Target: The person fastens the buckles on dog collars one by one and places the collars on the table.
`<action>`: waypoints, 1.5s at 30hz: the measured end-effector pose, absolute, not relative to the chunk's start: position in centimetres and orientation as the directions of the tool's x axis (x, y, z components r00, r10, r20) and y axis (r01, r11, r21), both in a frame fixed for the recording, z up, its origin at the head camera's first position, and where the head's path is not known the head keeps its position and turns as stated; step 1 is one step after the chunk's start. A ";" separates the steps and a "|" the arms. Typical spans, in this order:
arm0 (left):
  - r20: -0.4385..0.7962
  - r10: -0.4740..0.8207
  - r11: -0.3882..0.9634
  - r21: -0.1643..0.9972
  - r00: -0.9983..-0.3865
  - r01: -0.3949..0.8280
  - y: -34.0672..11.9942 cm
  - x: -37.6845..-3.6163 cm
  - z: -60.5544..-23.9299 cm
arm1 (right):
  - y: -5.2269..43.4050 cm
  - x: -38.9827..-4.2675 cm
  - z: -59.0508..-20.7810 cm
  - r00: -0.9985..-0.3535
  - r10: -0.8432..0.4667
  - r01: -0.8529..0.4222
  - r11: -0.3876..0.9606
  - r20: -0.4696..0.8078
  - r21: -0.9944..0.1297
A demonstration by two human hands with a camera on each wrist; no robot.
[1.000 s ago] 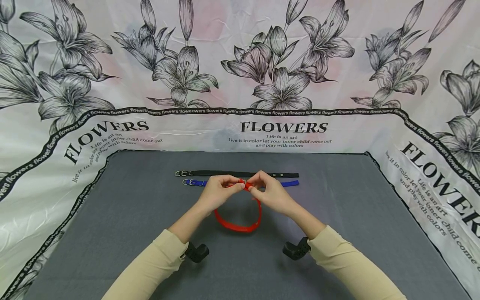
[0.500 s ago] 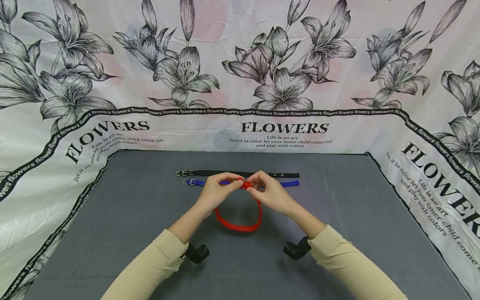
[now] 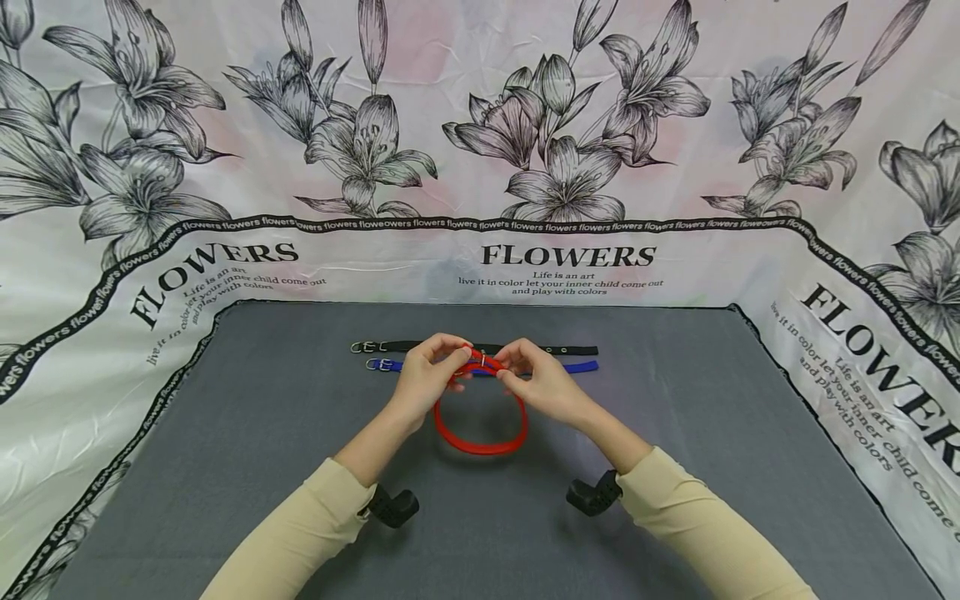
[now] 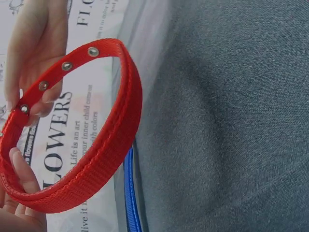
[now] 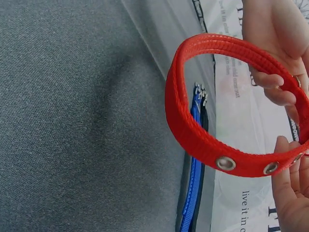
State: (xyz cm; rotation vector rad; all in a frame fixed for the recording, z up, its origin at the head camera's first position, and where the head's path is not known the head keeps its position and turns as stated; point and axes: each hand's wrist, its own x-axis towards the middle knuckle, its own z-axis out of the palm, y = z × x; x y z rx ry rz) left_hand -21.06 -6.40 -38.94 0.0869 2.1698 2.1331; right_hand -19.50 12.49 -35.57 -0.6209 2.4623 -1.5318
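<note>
Here we hold the red woven nylon collar [image 3: 480, 417] looped above the grey cloth surface [image 3: 675, 500], left hand [image 3: 423, 383] and right hand [image 3: 543, 387] fingers pinching its far ends; beyond lie blue strap [image 3: 581, 367], black strap [image 3: 540, 350].

Red collar [image 4: 104, 159] loop, 4 eyelets, between both hands [image 4: 29, 53].

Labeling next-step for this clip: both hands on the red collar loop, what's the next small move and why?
Probably feed the strap end further through the buckle. The red collar is already curled into a loop held above the grey mat, and the left hand and right hand pinch it where its ends meet at the small metal buckle; whether it is fastened cannot be told.
</note>
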 end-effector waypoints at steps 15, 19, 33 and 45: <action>-0.020 0.058 -0.121 0.992 -0.998 -0.027 -5.9 -20.9 -38.8 | 13.0 -19.7 -35.9 -0.909 -0.415 -0.212 0.375 0.041 -0.903; -0.032 0.050 -0.154 0.987 -0.998 -0.040 -5.9 -20.8 -38.6 | 13.0 -19.7 -35.9 -0.912 -0.407 -0.209 0.384 0.038 -0.899; -0.030 0.095 -0.119 0.992 -0.995 -0.041 -5.8 -21.2 -39.1 | 13.4 -20.8 -37.8 -0.907 -0.421 -0.196 0.372 0.023 -0.907; -0.061 0.188 -0.070 0.995 -0.980 -0.076 -5.5 -20.9 -39.2 | 12.7 -21.2 -37.9 -0.922 -0.374 -0.272 0.445 0.099 -0.854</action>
